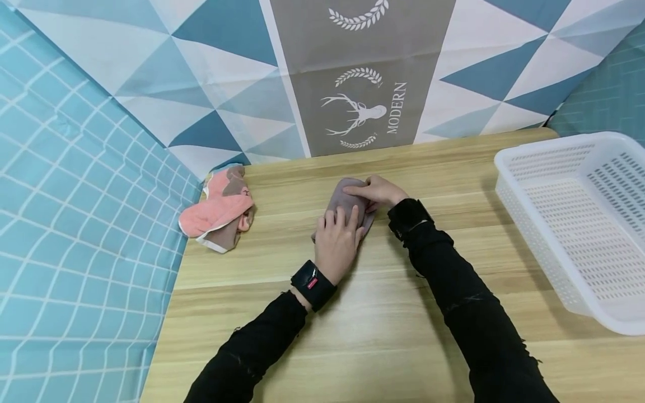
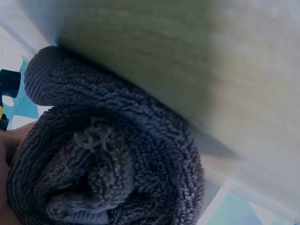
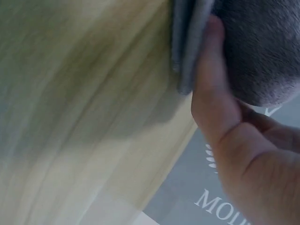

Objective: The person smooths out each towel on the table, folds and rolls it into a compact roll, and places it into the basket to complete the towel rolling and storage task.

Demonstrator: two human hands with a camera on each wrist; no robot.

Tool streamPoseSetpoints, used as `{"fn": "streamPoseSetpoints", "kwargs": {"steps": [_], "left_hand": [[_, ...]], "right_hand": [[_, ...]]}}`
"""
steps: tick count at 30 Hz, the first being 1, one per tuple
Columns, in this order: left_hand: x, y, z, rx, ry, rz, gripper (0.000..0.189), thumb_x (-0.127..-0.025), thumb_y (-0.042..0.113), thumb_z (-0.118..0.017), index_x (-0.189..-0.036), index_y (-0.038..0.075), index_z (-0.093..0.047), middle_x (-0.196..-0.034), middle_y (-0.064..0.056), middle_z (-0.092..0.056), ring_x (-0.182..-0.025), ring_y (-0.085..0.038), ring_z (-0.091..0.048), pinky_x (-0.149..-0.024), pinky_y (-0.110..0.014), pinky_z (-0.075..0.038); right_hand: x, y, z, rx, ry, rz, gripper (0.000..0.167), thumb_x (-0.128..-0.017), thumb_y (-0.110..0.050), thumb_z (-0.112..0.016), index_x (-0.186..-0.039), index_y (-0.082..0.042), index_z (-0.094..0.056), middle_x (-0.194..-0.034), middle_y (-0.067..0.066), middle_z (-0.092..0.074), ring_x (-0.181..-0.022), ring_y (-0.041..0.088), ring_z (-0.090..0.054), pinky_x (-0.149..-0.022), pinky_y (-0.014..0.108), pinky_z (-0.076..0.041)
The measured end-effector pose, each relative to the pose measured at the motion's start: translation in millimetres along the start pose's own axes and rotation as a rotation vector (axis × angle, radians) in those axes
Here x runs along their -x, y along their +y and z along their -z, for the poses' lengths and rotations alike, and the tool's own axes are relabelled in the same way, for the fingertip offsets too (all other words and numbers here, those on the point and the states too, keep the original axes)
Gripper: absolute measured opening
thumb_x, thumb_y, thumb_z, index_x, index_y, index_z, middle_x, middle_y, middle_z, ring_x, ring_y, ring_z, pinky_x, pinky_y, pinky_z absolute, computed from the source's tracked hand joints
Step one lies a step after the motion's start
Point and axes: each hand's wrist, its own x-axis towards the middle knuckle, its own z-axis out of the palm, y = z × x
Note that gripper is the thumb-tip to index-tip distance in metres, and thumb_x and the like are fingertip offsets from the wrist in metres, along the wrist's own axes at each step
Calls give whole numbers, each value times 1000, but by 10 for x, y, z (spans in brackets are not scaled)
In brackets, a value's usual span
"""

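With the towel on the worktop, the left hand pressing with extended fingers and the right hand pinching its far end in a narrow grip, I judged rolling in hand and the next move to need even tension.

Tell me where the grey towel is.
In the head view, the grey towel sits near picture centre, touched by the left hand and right hand, right of the pink cloth and left of the white basket.
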Motion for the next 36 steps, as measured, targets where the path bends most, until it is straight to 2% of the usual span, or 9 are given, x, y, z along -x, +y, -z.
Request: {"fn": "streamPoseSetpoints", "kwargs": {"steps": [7,13,16,19,22,26,28,32,36], "left_hand": [[41,-26,65,107,-3,-44,38,-102,21,-46,-135,28,-64,-101,-5,-59,-90,-25,-52,-72,-34,-36],[3,-72,137,239,-26,-91,34,-94,23,-64,-128,24,-69,-107,-4,-61,-96,-25,-53,-76,-38,-37],[-17,-141,171,388,-46,-100,33,-94,29,-68,-126,20,-70,-110,-2,-66,-99,-24,-56,-76,-37,-40],[-49,-257,176,636,-106,-41,33,-95,25,-68,-126,13,-67,-114,-2,-70,-102,-22,-58,-82,-36,-45],[-78,-379,160,829,-197,106,45,-92,26,-73,-130,7,-61,-122,-8,-64,-108,-25,-54,-92,-39,-44],[-77,-460,130,902,-341,316,72,-85,42,-78,-137,0,-51,-130,-17,-52,-117,-31,-50,-98,-44,-43],[-58,-465,108,926,-428,370,81,-83,49,-78,-139,-2,-48,-130,-19,-55,-116,-32,-54,-96,-44,-47],[-17,-434,78,925,-542,380,89,-82,54,-77,-142,-2,-44,-125,-19,-61,-109,-32,-62,-89,-46,-52],[-11,-389,71,818,-541,307,96,-77,54,-80,-147,2,-39,-125,-22,-59,-109,-36,-62,-88,-48,-52]], "right_hand": [[12,53,132,166,-15,42,50,-95,-44,-63,-112,2,-56,-101,9,-52,-87,21,-49,-76,34,-42],[72,110,273,-18,-133,39,37,-97,-23,-66,-121,1,-53,-103,8,-54,-84,16,-58,-85,42,-54],[91,129,278,-82,-161,23,33,-96,-16,-67,-117,1,-48,-102,7,-52,-79,15,-59,-84,45,-56],[107,140,256,-40,-149,29,33,-94,-15,-68,-113,2,-47,-103,8,-49,-80,15,-55,-82,40,-54],[125,151,238,43,-116,36,36,-93,-18,-70,-115,2,-48,-107,9,-47,-87,18,-50,-80,35,-47],[141,180,241,105,-89,27,43,-92,-22,-71,-119,2,-48,-109,10,-43,-98,23,-44,-80,32,-38],[148,197,243,107,-87,17,44,-92,-23,-72,-119,3,-48,-108,9,-44,-99,24,-44,-81,30,-37],[166,237,224,98,-88,3,48,-92,-25,-72,-120,6,-47,-108,11,-47,-99,24,-46,-84,31,-39],[192,259,218,100,-96,34,66,-93,-24,-71,-140,7,-36,-129,22,-46,-119,32,-46,-101,41,-40]]}}
